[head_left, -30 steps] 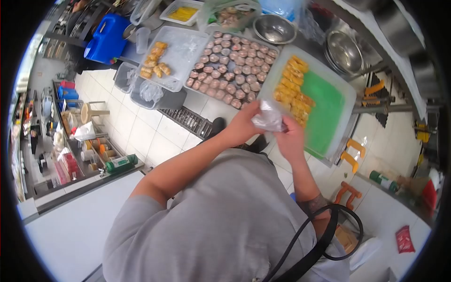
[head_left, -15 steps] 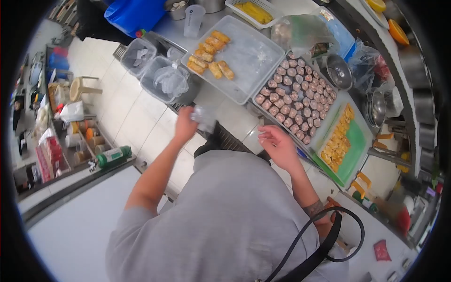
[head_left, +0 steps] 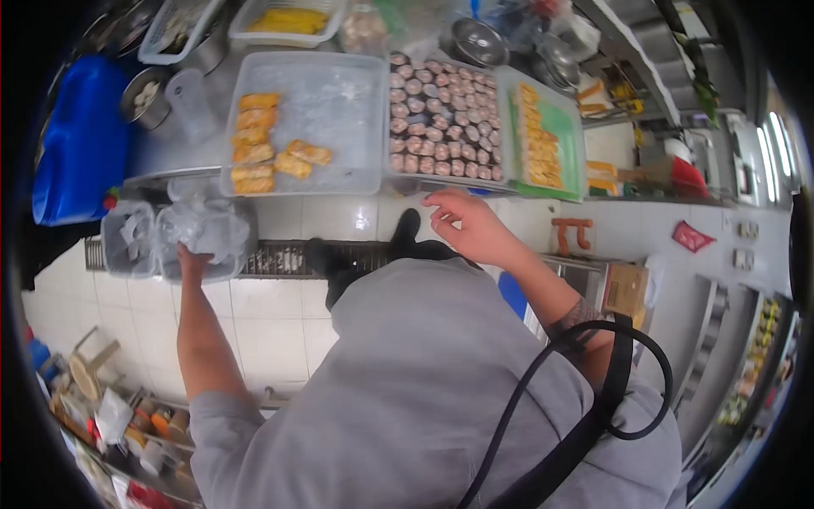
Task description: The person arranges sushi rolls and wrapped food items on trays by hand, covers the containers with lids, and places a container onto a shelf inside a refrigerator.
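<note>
My left hand [head_left: 194, 261] reaches down at a grey bin [head_left: 222, 270] and touches the clear plastic [head_left: 199, 231] bunched in its mouth. Its thumb and a finger show spread apart; the other fingertips are hidden. My right hand [head_left: 465, 222] hovers in front of the counter edge, fingers loosely bent and apart, holding nothing. Just beyond it lies a tray of small round pinkish filled pieces [head_left: 441, 127] in rows. Left of that tray, a translucent plastic tub [head_left: 348, 110] holds several golden-brown rolls [head_left: 254, 136].
A second bin [head_left: 127, 259] adjoins the first. On the counter are a blue jug [head_left: 80, 144], a clear measuring cup [head_left: 191, 102], a basket of yellow strips [head_left: 292, 21], metal bowls [head_left: 477, 42] and a green board [head_left: 572, 161] with yellow pieces. A floor drain grate [head_left: 280, 259] runs below.
My left hand has carried a piece of clear plastic leftward to the bin, and its fingers are now spread there. My view has turned; my right hand stays raised near the counter edge.
</note>
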{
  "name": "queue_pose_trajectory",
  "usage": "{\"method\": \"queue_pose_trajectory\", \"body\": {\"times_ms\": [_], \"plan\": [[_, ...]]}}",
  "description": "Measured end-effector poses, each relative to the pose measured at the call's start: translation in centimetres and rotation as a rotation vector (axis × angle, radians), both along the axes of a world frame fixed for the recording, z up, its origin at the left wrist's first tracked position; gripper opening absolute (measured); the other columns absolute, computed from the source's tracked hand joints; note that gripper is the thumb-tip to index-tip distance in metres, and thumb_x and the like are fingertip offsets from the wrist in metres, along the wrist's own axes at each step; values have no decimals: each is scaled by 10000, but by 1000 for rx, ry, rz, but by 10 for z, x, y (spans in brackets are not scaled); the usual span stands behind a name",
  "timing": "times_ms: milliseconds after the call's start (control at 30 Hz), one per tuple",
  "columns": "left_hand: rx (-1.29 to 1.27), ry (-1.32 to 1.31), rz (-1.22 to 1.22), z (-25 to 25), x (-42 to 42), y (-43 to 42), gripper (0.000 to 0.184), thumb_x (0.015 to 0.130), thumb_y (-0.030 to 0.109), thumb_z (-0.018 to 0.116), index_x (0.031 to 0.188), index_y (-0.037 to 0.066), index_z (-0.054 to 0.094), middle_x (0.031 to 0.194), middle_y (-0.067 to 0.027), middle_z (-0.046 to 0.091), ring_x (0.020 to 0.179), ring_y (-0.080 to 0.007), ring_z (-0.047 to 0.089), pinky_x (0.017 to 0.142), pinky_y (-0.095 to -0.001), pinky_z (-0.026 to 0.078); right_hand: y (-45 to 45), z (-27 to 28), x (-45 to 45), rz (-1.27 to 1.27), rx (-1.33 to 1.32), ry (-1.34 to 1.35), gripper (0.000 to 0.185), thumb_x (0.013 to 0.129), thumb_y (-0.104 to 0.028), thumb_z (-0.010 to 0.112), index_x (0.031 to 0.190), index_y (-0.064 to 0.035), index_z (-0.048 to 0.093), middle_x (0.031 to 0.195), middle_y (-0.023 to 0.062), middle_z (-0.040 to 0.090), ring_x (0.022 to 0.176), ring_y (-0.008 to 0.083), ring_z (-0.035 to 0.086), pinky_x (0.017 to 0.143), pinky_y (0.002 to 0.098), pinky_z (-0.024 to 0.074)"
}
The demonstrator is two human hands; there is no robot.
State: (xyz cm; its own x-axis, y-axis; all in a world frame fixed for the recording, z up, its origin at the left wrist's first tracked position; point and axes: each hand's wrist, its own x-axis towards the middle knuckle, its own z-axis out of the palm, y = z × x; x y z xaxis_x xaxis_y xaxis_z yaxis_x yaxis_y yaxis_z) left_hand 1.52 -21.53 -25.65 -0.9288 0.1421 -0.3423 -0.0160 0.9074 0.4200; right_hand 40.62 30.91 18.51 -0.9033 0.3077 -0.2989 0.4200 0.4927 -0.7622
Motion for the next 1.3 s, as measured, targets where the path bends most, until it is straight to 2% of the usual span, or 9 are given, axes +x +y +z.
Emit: {"method": "queue_pose_trajectory", "body": {"times_ms": [400, 600, 667, 700, 833, 967, 1067, 1167, 1300], "plan": [[-215, -14, 56, 87, 55, 80, 839, 756, 291, 783, 1452, -69, 481, 1448, -346, 519, 1338, -520, 524, 1122, -518, 476, 195, -30, 102, -669, 305, 58, 504, 954, -160, 735, 1424, -55, 585, 1347, 143, 632, 1099, 214, 661, 923, 355, 564], [-79, -436, -411, 90, 162, 116, 495, 899, 368, 785, 1247, 26, 705, 1332, -281, 663, 1253, -423, 625, 1039, -493, 503, 309, -73, 135, -770, 626, -155, 771, 981, -526, 668, 1480, 39, 504, 1341, 301, 644, 1196, 448, 655, 1031, 493, 523], [-168, -614, -688, 148, 201, 174, 482, 944, 467, 703, 979, -8, 769, 1074, -278, 735, 1066, -426, 693, 950, -511, 521, 349, -92, 137, -780, 587, -218, 809, 988, -593, 619, 1477, 42, 511, 1347, 326, 632, 1231, 468, 630, 1052, 505, 503], [-152, -520, -1034, 110, 218, 176, 517, 993, 465, 626, 840, -10, 763, 956, -257, 743, 985, -430, 702, 911, -523, 528, 362, -104, 124, -785, 571, -296, 855, 996, -660, 570, 1475, 46, 517, 1353, 351, 621, 1266, 489, 604, 1072, 518, 482], [125, -522, -1027, 364, 304, 411, 350, 1038, 356, 585, 1178, 76, 741, 1106, -195, 744, 1073, -403, 696, 941, -494, 539, 375, -115, 108, -612, 447, -217, 893, 991, -700, 536, 1444, 70, 530, 1302, 365, 638, 1233, 524, 608, 1057, 560, 486], [605, -347, -987, 396, 380, 558, 697, 1035, 363, 616, 1536, -75, 411, 1373, -305, 633, 1273, -445, 616, 1070, -485, 490, 375, -110, 105, -562, 406, -269, 854, 985, -679, 575, 1375, 81, 572, 1255, 380, 643, 1205, 530, 621, 1034, 588, 497], [441, 35, -976, 355, 412, 623, 751, 1033, 352, 607, 1561, -104, 330, 1318, -366, 634, 1239, -487, 624, 1060, -508, 494, 364, -112, 98, -530, 353, -196, 798, 983, -644, 612, 1309, 84, 603, 1250, 365, 648, 1193, 521, 628, 1021, 573, 503], [316, -366, -866, 404, 390, 642, 731, 1030, 323, 597, 1554, -115, 337, 1245, -382, 657, 1168, -507, 653, 1023, -524, 513, 355, -109, 96, -581, 347, -41, 728, 980, -594, 656, 1232, 89, 629, 1213, 339, 674, 1153, 492, 657, 988, 549, 521], [349, -219, -915, 388, 394, 641, 700, 1022, 288, 593, 1559, -90, 351, 1137, -360, 694, 1068, -499, 688, 966, -537, 539, 363, -110, 97, -614, 219, 15, 687, 981, -546, 685, 1218, 97, 633, 1174, 314, 699, 1126, 463, 679, 962, 519, 534]]}}
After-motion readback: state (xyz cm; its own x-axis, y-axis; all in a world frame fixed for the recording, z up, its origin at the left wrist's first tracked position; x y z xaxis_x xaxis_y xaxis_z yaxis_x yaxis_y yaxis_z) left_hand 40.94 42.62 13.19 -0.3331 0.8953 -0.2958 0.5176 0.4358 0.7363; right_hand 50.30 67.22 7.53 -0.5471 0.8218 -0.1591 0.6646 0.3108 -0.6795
